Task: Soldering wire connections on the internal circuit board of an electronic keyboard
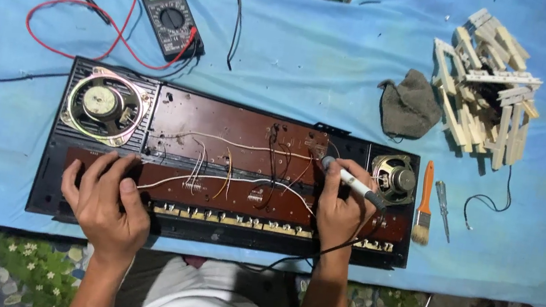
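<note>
Left hand flat on keyboard chassis; right hand grasps soldering iron amid wires.

Single head-worn view, steeply down, fairly near, over the blue-covered table.

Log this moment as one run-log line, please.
left hand: flat on keyboard chassis | right hand: holds soldering iron, tip on circuit board
</note>
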